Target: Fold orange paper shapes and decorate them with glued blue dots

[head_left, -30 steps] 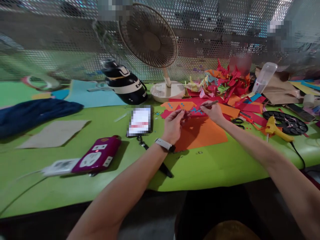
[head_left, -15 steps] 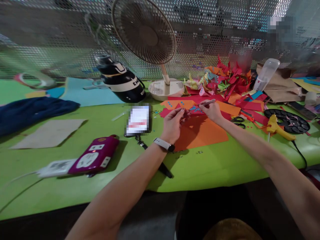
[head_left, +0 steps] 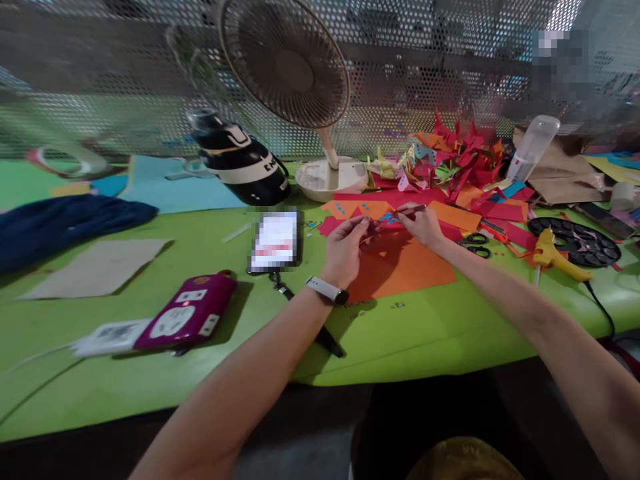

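My left hand (head_left: 345,250), with a watch on its wrist, is closed in a pinch over the orange paper sheet (head_left: 405,270). What sits between its fingertips is too small to make out. In my right hand (head_left: 425,227) is a slim pair of tweezers (head_left: 413,210), gripped between thumb and fingers. Its tip points left toward a cluster of tiny blue paper dots (head_left: 387,218) on red paper. Behind the hands an orange strip (head_left: 350,209) carries a few more blue dots.
Folded coloured paper pieces (head_left: 455,153) pile up behind the hands. To the right lie scissors (head_left: 475,245), a yellow glue gun (head_left: 555,257) and a black palette (head_left: 595,243). A phone (head_left: 275,240), purple power strip (head_left: 187,310), bottle (head_left: 245,163) and fan (head_left: 333,177) stand left.
My right hand has shifted slightly left and the tweezers have tilted, now lying flatter and darker in the light. My left hand keeps nearly the same place.
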### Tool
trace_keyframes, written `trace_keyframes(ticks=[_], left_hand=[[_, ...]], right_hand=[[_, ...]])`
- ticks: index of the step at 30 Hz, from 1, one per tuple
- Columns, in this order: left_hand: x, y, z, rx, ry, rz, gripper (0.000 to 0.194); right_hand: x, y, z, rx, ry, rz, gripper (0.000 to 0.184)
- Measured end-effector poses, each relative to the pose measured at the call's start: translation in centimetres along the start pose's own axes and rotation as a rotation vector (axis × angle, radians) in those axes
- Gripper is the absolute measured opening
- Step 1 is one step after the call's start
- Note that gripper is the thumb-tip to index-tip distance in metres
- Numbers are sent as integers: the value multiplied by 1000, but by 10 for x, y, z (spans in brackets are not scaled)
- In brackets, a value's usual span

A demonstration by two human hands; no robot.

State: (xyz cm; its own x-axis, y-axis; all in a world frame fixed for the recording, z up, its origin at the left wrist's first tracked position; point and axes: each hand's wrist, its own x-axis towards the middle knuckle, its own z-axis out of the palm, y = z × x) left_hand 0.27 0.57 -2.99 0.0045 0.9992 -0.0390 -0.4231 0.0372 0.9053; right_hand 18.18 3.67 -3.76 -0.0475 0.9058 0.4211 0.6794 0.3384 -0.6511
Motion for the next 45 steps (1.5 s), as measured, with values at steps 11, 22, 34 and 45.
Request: trace_keyframes(ticks=[11,22,34,45], left_hand=[[0,0,1,14,0,3,10],[0,1,1,5,-8,-7,7],[-1,0,2,-1,-20,1,6],[-3,0,6,-47,-59,-17,18]], right_hand=[[1,7,2,83,17,4,11],[1,10,2,166,50,53,8],[6,19,-3,300,112,134,7],[-19,-12,-51,641,66,162,36]])
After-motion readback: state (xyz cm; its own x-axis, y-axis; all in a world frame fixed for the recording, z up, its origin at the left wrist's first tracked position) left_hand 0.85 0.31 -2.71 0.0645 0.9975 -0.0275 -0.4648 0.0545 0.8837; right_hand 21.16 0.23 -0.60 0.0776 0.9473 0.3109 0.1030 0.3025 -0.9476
